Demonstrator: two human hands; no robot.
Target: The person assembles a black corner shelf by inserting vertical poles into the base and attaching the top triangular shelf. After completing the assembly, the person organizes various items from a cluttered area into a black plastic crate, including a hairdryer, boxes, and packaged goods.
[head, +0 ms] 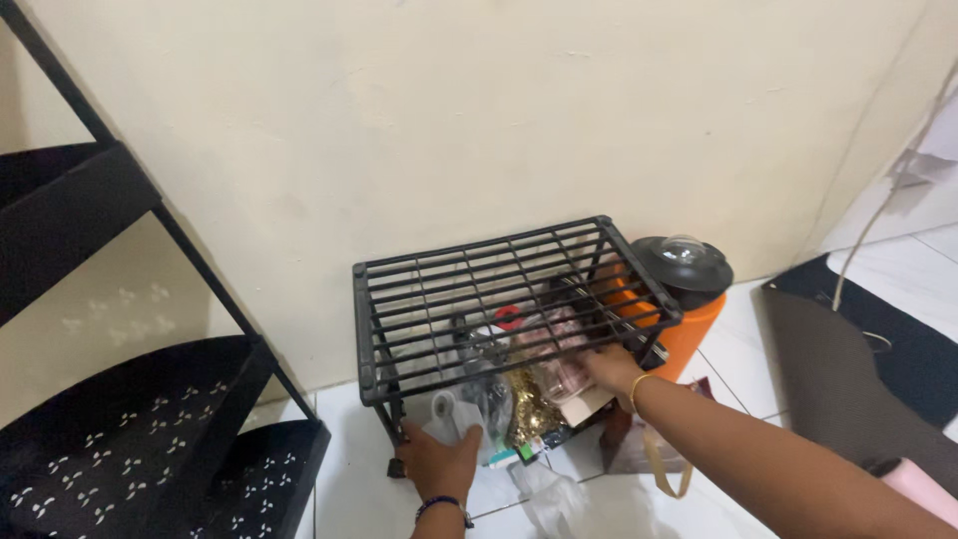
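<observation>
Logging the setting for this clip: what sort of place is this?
Probably a corner of a home, at floor level. A small black wire rack stands on white floor tiles against a cream wall, with bagged goods beneath it, an orange container with a black lid beside it, and black metal stair steps nearby.

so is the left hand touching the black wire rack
Touching. The head view shows the left hand wrapped around the front left leg of the black wire rack, fingers closed on it.

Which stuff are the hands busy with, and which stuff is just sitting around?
Busy with:
left hand on a clear plastic bag
right hand among packets under the black wire rack

Just sitting:
orange jar, black lid
black stairs
dark mat
</observation>
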